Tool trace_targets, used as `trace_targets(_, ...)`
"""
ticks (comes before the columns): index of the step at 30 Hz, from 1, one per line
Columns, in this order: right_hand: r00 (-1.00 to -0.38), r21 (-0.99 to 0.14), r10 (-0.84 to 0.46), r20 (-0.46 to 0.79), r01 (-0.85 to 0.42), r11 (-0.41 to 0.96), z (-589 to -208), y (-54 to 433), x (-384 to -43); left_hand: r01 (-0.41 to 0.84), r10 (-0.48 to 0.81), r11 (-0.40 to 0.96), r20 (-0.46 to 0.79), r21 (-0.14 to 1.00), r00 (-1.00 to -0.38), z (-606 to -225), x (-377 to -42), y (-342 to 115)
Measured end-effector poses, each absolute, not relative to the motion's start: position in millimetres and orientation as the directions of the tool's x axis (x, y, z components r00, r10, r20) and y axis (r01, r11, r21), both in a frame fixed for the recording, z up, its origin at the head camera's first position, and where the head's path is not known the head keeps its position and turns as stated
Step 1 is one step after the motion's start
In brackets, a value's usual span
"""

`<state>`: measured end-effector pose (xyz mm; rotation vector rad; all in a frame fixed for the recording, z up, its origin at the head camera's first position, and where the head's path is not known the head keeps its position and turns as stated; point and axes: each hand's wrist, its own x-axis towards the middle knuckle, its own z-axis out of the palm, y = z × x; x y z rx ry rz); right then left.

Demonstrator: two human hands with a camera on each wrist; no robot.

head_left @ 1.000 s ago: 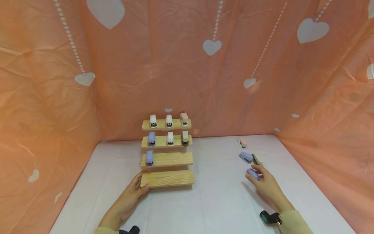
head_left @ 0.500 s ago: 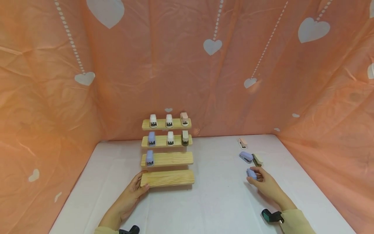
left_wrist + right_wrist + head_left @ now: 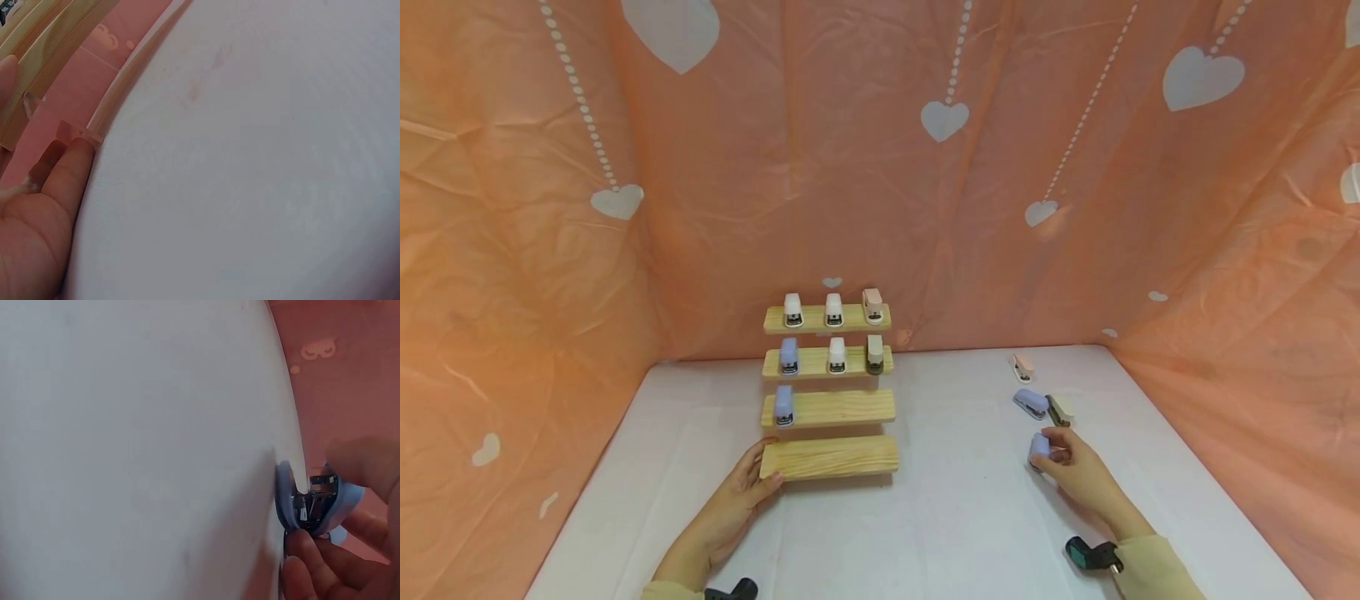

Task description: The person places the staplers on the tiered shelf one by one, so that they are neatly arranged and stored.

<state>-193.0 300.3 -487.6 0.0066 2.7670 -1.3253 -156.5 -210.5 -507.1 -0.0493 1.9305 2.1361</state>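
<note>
At the tiered wooden display rack (image 3: 850,460), my left hand (image 3: 737,493) grips the left end of the lowest board, thumb at the front edge and fingers behind. The left wrist view shows its fingers (image 3: 70,172) beside a clear support under the boards. Over on the right, my right hand (image 3: 1084,475) pinches a small lavender stapler (image 3: 1038,451) between thumb and fingers, close over the white table. Its metal mechanism faces the camera in the right wrist view, where the stapler (image 3: 345,503) has its jaws apart. Just beyond that hand lie another lavender stapler (image 3: 1032,403) and a cream-green stapler (image 3: 1060,410).
A pink stapler (image 3: 1022,367) lies farther back on the table (image 3: 955,517). The rack's upper boards carry several mini staplers, including a lone lavender stapler (image 3: 784,406) on the third board down. Orange cloth (image 3: 865,208) with hearts walls the back and sides.
The lavender stapler has turned in my right hand, from slanted to pointing nearly straight away, and shifted slightly left. My left hand keeps its hold on the rack.
</note>
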Motion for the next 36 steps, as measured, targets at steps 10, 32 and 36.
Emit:
trace_targets(10, -0.996, -0.733, -0.084, 0.023, -0.074, 0.676, -475, 264, -194, -0.220, 0.172, -0.091, -0.202, 0.971, -0.964, -506, -157, -210)
trace_targets(32, -0.931, -0.792, -0.211, 0.297, -0.364, 0.490, -460, 154, -199, -0.223, 0.167, -0.109, -0.203, 0.969, -0.965, -507, -157, -210)
trace_targets(36, -0.916, -0.793, -0.226, 0.332, -0.401, 0.459, -459, 140, -200, -0.217, 0.170, -0.116, -0.196, 0.969, -0.966, -507, -156, -209)
